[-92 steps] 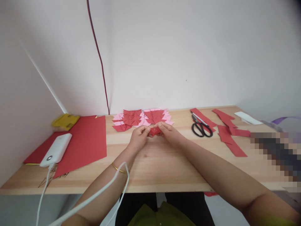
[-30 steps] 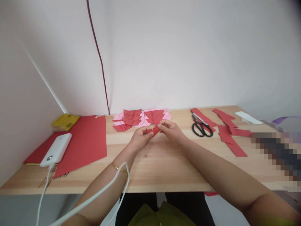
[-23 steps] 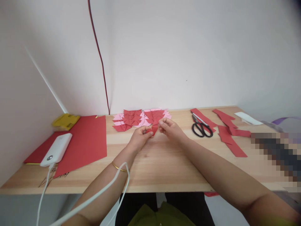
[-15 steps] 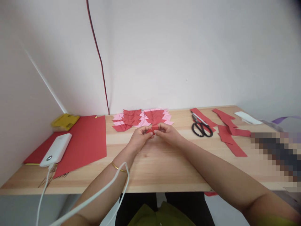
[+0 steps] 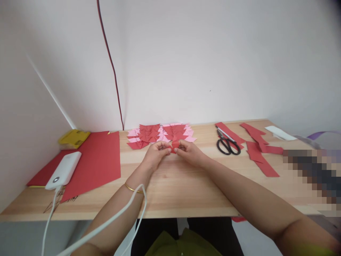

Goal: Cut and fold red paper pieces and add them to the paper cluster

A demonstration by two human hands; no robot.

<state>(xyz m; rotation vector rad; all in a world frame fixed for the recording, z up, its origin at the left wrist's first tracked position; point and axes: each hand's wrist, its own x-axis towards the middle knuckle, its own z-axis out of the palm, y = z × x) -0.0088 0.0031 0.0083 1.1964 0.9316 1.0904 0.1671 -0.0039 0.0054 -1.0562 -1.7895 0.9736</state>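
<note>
Between my two hands is a small piece of folded red paper point(image 5: 174, 145), raised above the middle of the table. My left hand point(image 5: 157, 152) pinches its left edge between thumb and fingers. On the other side, my right hand point(image 5: 189, 150) is closed on it too, thumb toward me. The fingers cover much of the paper, so its full shape is hidden. Just behind the hands lie rows of folded red paper pieces point(image 5: 149, 133) and pink paper pieces point(image 5: 189, 132), pointed at their edges.
Black-handled scissors point(image 5: 228, 145) lie at the right beside red paper strips point(image 5: 262, 160) and a white strip point(image 5: 280, 133). Large red sheets point(image 5: 101, 160) cover the left, under a white power bank point(image 5: 64, 170) and near a yellow packet point(image 5: 74, 138). A white cable point(image 5: 106, 217) crosses my left forearm.
My left fingers have shifted slightly left, and more of the red paper shows between the hands. The things lying on the table stay where they were.
</note>
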